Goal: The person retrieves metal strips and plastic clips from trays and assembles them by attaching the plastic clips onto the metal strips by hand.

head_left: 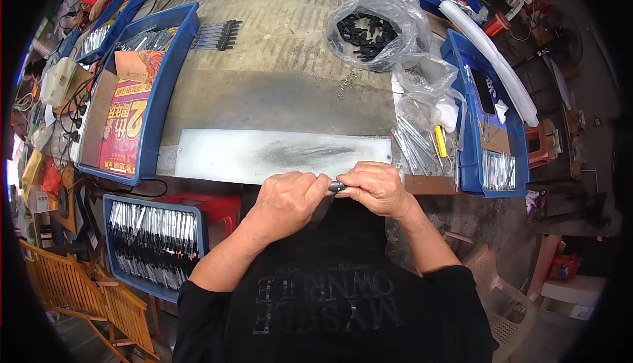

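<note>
Near the table's front edge my two hands meet in front of my body. Both my left hand [288, 201] and my right hand [377, 188] are closed, pinching a small black part [337, 186] from either side. Most of this part is covered by the fingers, so its full shape cannot be made out. Just beyond the hands lies a white board [217, 155] with dark smudges on it. Further back, a clear plastic bag [412, 20] stands open, with black pieces [366, 36] inside. A row of slim black-ended tools [216, 35] rests at the back left.
A blue tray [188, 43] with printed cardboard stands left; another blue tray [204, 221] below it holds many slim tools. Thin metal rods [412, 145] and a yellow-handled tool [440, 141] lie right, beside a blue bin [469, 165] and a long white roll [488, 60].
</note>
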A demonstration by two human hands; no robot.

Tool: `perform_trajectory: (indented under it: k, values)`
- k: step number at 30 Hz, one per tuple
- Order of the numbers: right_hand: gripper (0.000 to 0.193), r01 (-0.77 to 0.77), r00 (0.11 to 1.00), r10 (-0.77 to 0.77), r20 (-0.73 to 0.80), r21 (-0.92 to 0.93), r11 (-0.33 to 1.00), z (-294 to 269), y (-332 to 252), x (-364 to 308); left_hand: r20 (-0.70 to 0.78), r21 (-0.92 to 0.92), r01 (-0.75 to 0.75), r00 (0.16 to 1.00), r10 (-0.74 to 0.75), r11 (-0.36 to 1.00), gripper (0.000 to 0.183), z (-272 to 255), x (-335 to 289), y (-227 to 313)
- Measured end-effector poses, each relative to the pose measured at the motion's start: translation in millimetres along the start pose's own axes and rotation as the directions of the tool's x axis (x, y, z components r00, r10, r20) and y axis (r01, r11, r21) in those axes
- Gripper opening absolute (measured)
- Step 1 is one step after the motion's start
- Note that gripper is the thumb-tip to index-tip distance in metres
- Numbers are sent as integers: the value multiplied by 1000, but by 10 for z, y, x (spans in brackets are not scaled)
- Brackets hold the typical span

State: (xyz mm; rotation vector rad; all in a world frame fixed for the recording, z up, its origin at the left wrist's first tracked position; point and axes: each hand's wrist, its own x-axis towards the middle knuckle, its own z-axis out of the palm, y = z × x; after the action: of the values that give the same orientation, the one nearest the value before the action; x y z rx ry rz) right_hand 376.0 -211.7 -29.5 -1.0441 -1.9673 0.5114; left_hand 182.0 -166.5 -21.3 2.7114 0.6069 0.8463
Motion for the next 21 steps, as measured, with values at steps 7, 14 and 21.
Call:
perform_trajectory:
  k: [7, 14, 21]
  values:
    - [19, -1, 993, -4, -115, -43, 999, 25, -35, -7, -78, 35, 51, 996, -48, 998, 15, 0, 11, 57]
    - [19, 90, 990, -90, 107, 5, 996, -192, 0, 139, -90, 4, -17, 996, 18, 1000, 16, 11, 16, 38]
    - [20, 37, 998, -38, -49, -23, 999, -86, 28, 45, -112, 68, 41, 993, -33, 997, 17, 8, 54, 80]
